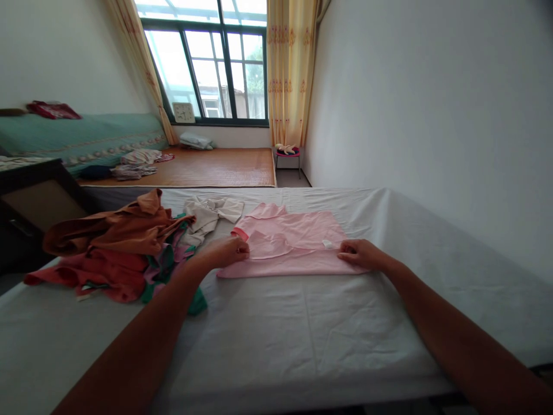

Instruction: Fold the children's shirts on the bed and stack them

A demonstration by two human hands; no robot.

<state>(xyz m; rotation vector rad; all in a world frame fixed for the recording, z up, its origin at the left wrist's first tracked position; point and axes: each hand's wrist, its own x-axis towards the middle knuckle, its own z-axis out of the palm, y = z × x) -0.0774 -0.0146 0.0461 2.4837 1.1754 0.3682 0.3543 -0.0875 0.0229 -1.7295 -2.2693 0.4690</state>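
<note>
In the head view, a pale pink, thin cloth garment [302, 227] lies partly folded on the white-sheeted bed [268, 334], between its near and far edges and closer to the far one. The person's left hand [228, 252] and right hand [362, 254] pinch the garment near its opposite ends, fingers drawn together. The fabric should handle as light, limp and neither slippery nor fragile, best held at both ends of the fold so the layer stays taut.
</note>
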